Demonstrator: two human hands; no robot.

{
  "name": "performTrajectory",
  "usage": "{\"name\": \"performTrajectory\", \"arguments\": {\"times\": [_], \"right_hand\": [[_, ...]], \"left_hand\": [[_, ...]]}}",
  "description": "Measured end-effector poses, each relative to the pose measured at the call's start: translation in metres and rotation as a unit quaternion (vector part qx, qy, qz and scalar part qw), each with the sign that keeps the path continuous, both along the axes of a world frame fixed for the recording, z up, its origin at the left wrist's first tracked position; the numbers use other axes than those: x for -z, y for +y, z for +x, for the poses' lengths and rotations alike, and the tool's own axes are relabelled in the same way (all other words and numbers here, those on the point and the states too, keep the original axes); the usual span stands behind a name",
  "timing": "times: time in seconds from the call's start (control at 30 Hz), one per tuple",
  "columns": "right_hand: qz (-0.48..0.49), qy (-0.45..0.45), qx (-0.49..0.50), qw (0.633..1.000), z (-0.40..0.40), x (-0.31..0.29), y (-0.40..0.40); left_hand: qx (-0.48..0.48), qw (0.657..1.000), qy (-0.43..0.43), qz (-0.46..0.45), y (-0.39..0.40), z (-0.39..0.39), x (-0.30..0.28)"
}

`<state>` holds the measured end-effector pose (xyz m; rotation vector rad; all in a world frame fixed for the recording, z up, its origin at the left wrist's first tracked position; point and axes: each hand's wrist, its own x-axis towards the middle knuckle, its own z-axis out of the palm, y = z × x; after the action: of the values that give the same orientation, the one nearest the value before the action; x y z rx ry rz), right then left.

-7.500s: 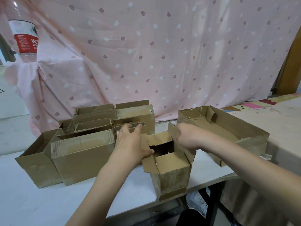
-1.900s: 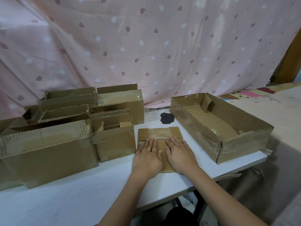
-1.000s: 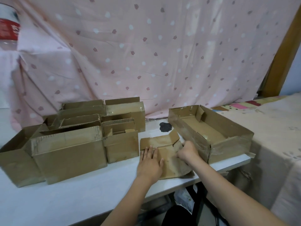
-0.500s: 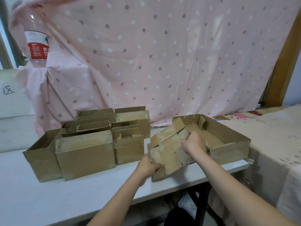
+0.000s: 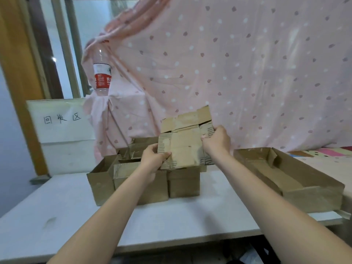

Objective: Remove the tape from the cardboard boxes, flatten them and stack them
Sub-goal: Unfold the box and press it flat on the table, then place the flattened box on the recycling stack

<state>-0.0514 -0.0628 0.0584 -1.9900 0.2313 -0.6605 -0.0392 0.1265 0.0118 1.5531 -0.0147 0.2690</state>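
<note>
Flattened box [image 5: 183, 141] held up in the air over the cluster of open boxes [image 5: 133, 180] at the back of the desk [image 5: 190, 216]; not resting on anything. Upper flaps standing free above the main panel.

Risks, judged from here:
- Creased card likely to spring back open once released; folds look soft, nothing pinning them.
- Top flaps loose, could snag the rims of the open boxes below if lowered straight down.
- Grip only at two edges; a slack pinch on either side would let the sheet swing or drop into an open box.
- No stack visible yet, so landing spot unclear. White bin [image 5: 62, 134] with handwritten label stands off the desk to the left, well apart; may be the destination, cannot tell.
- Any tape left on the card: too blurred to say.

Hands:
- Left hand [image 5: 154, 159] closed on the lower left edge, thumb on the near face, fingers wrapped behind.
- Right hand [image 5: 217, 140] closed on the right edge, higher up, knuckles toward the camera.
- Both forearms stretched forward and raised, roughly parallel, clear of the desk.

Long shallow box [image 5: 289, 176] at the right end of the desk, still standing open, untouched.
</note>
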Motion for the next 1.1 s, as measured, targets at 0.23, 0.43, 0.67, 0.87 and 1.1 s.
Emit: {"name": "performTrajectory", "arguments": {"times": [0.23,0.43,0.67,0.87,1.1], "right_hand": [[0.053,0.0,-0.119,0.992,0.027,0.002,0.133],[0.049,0.01,-0.228,0.972,0.039,0.014,0.262],[-0.077,0.047,-0.353,0.931,0.042,0.043,0.382],[-0.159,0.109,-0.347,0.918,0.05,0.089,0.444],[-0.216,0.15,-0.283,0.922,0.091,0.167,0.483]], "left_hand": [[-0.127,0.992,0.01,-0.007,0.132,-0.018,-0.009],[-0.214,0.975,0.049,-0.031,0.252,-0.039,0.001],[-0.276,0.956,0.089,-0.035,0.371,-0.048,0.03],[-0.298,0.943,0.145,0.037,0.433,-0.029,0.075],[-0.281,0.928,0.197,0.142,0.459,0.018,0.127]]}}
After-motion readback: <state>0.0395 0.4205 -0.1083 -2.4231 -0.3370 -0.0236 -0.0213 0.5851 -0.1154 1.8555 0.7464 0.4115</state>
